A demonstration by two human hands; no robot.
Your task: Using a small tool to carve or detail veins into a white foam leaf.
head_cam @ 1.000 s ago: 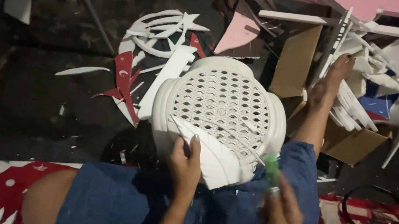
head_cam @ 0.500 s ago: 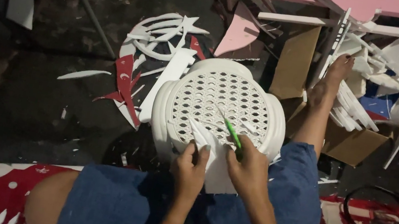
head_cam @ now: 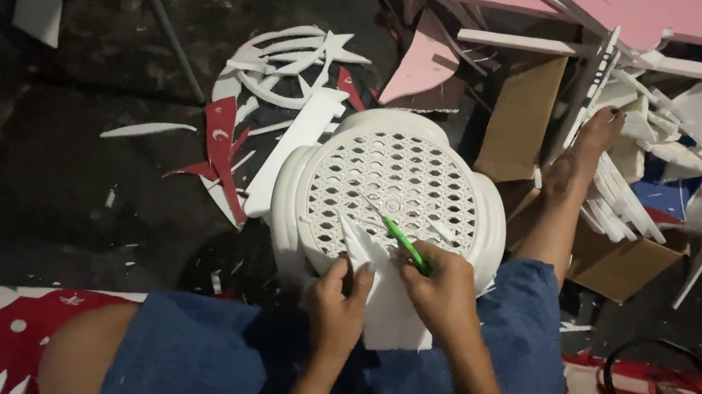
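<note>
Firmly, right hand [head_cam: 442, 292] grips green knife [head_cam: 401, 241]; left hand [head_cam: 339, 303] pinches foam sheet [head_cam: 393, 315].

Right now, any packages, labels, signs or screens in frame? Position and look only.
Open brown cardboard box: on the floor right of the white perforated plastic stool, holding white foam offcuts.
Flat brown cardboard sheet: upright behind the stool, under the pink foam board.
No labels, signs or screens.

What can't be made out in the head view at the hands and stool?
- Green-handled cutter: blade tip too thin to place on the white foam sheet.
- Right hand: fingers hide the grip.
- Left hand covers the sheet's left edge.
- White plastic stool: legs hidden under its seat.
</note>
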